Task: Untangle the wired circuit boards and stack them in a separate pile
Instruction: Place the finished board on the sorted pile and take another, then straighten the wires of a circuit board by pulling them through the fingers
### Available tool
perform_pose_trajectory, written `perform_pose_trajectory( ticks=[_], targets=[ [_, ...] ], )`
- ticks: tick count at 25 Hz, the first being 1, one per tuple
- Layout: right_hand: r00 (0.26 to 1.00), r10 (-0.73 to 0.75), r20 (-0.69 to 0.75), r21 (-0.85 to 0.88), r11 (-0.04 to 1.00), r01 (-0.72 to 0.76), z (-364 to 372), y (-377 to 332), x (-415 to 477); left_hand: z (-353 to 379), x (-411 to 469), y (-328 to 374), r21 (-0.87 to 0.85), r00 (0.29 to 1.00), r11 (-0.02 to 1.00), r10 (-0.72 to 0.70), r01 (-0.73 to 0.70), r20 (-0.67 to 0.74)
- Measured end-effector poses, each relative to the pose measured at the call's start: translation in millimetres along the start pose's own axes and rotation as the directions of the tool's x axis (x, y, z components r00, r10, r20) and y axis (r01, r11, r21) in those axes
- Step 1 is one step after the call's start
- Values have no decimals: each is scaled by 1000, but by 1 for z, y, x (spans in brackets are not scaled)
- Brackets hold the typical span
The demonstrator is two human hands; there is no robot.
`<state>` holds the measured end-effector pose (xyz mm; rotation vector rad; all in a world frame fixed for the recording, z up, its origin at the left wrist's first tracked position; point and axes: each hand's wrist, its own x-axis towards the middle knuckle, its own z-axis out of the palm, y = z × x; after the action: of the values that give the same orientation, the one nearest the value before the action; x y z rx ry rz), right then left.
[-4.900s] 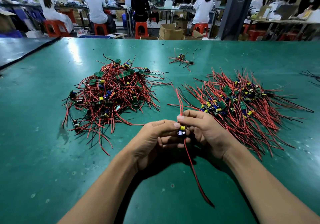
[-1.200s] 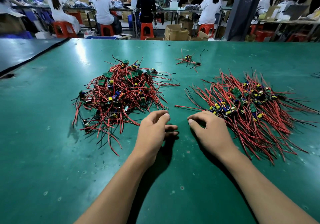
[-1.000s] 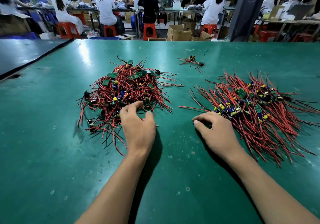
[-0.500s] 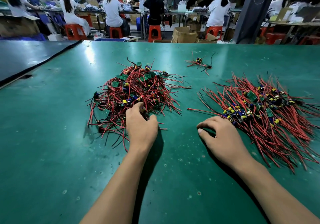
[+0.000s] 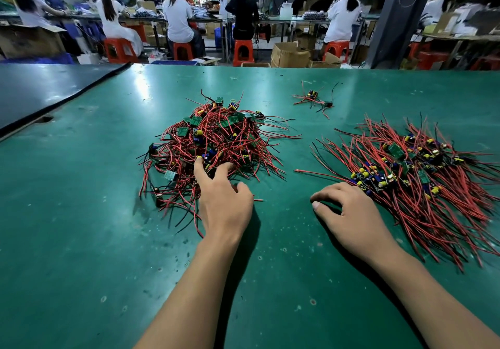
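Observation:
A tangled heap of small green circuit boards with red and black wires (image 5: 216, 143) lies left of centre on the green table (image 5: 81, 240). To the right, a sorted pile of boards with wires fanned out (image 5: 416, 175) spreads toward the right edge. My left hand (image 5: 224, 202) reaches into the near edge of the tangled heap, fingers spread and touching wires and a board; it holds nothing that I can see. My right hand (image 5: 351, 213) rests on the table beside the sorted pile, fingers loosely curled, holding nothing.
Two loose wired boards (image 5: 313, 100) lie apart at the back centre. A dark mat (image 5: 40, 91) covers the table's far left. Beyond the far edge, seated people work at benches, with orange stools and cardboard boxes (image 5: 289, 55).
The board I held in both hands 4.9 s ago is gone from them. My left hand moved left and forward into the tangled heap. My right hand stayed by the sorted pile.

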<state>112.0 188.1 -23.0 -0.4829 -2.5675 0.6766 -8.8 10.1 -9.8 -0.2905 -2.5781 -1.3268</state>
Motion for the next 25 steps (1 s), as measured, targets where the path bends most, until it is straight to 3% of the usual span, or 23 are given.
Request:
perform_pose_trajectory(
  ticks=[3, 19, 25],
  targets=[
    [1000, -4, -4, -5, 1000, 4, 0, 1, 0, 0, 3, -4, 35, 999, 999, -6, 4, 53],
    [1000, 20, 12, 32, 999, -21, -5, -2, -2, 0, 8, -11, -15, 998, 998, 58, -58, 11],
    [999, 22, 31, 43, 999, -24, -8, -4, -2, -1, 7, -7, 71, 995, 995, 59, -64, 80]
  ],
)
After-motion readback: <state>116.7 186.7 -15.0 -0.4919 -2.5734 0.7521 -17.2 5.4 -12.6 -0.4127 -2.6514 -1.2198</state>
